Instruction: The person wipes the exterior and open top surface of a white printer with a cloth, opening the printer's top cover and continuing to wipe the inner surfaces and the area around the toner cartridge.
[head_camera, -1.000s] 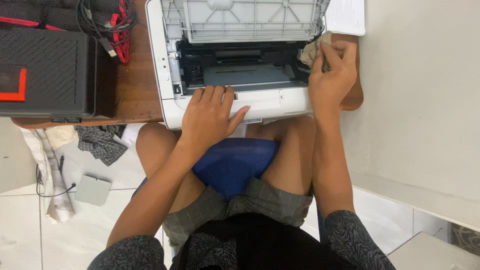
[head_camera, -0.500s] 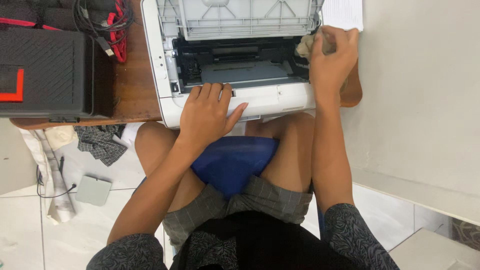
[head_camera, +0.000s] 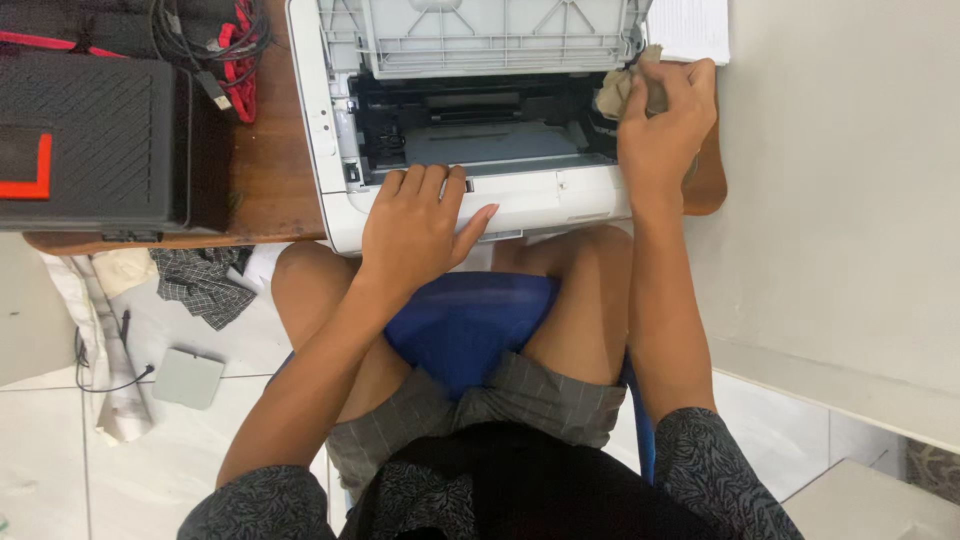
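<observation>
White printer (head_camera: 330, 150), lid raised; crumpled beige cloth (head_camera: 615, 92) at its right edge.

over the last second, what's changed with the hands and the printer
Little. The right hand, gripping the beige cloth, shifted slightly up along the right edge of the open printer and stays there. The left hand stayed flat on the printer's front edge; nothing was released.

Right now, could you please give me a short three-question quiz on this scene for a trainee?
1. True or false: the printer has its top cover raised.
2. What does the right hand grip? A) a beige cloth B) a screwdriver C) a sheet of paper
3. Where does the left hand rest?

Key:
1. True.
2. A, the cloth, held at the right end of the printer's opening.
3. Flat on the printer's white front edge.
</observation>
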